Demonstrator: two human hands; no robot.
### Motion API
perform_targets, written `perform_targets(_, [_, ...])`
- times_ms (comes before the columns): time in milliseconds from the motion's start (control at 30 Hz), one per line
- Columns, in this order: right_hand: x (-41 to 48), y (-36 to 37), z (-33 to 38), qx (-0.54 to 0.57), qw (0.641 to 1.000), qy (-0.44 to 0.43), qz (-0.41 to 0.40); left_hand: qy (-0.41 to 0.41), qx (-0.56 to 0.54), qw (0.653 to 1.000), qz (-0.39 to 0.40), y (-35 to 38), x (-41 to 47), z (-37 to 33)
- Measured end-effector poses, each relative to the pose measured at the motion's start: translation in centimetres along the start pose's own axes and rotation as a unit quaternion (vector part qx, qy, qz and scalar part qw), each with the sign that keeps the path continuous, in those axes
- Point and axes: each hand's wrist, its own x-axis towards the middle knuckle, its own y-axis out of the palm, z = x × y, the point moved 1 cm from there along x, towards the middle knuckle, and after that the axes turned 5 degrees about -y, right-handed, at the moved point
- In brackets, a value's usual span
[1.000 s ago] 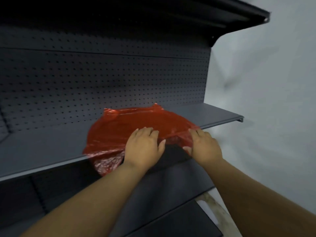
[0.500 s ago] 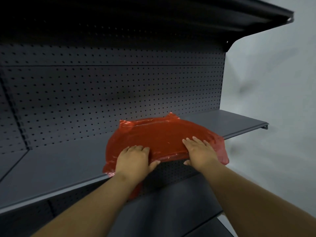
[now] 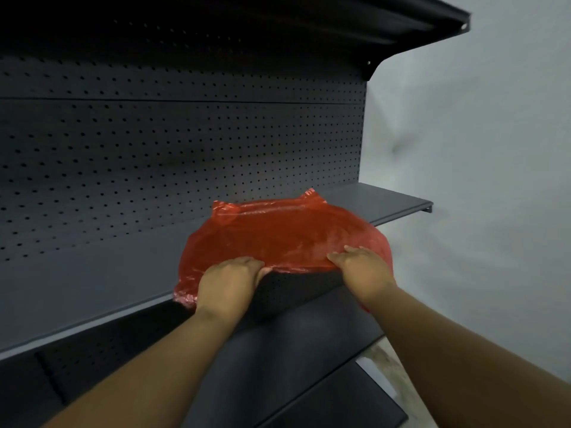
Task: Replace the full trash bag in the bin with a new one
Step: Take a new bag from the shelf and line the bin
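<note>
A flat red plastic trash bag (image 3: 278,233) lies on a dark grey shelf (image 3: 92,273), its near edge hanging over the shelf's front. My left hand (image 3: 228,282) grips the bag's near edge left of centre, fingers curled over it. My right hand (image 3: 364,270) rests on the bag's near right edge, fingers pressed on the plastic with the thumb side hidden. No bin is in view.
A perforated dark back panel (image 3: 185,149) rises behind the shelf. Another shelf (image 3: 278,20) overhangs above, and lower shelves (image 3: 293,366) lie beneath my arms. A pale wall (image 3: 479,180) stands to the right. A strip of floor (image 3: 386,359) shows at lower right.
Both hands have slid to the bag's near edge and closed on it. The bag lies flatter and more spread across the shelf; the camera view has shifted left.
</note>
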Motion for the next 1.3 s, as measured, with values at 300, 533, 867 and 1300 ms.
perform_targets(300, [-12.8,4.3,-9.1,0.004,0.991,0.121,0.057,0.044,-0.072,0.993,0.084,5.7,-1.4,-12.5])
perform_targets(533, [-22.2,11.5,-14.2,0.057,0.964,0.227,0.125,0.088,-0.205,0.946,0.236,12.4,-4.8,-20.8])
perform_targets(867, [-27.1,20.7,-14.0,0.163,0.895,0.357,0.213,0.031,-0.312,0.853,0.418,23.9,-7.3,-23.5])
perform_targets(1300, [-31.4,32.3,-9.5,0.246,0.744,0.531,0.321,0.168,-0.238,0.777,0.558,40.3,-12.8,-24.0])
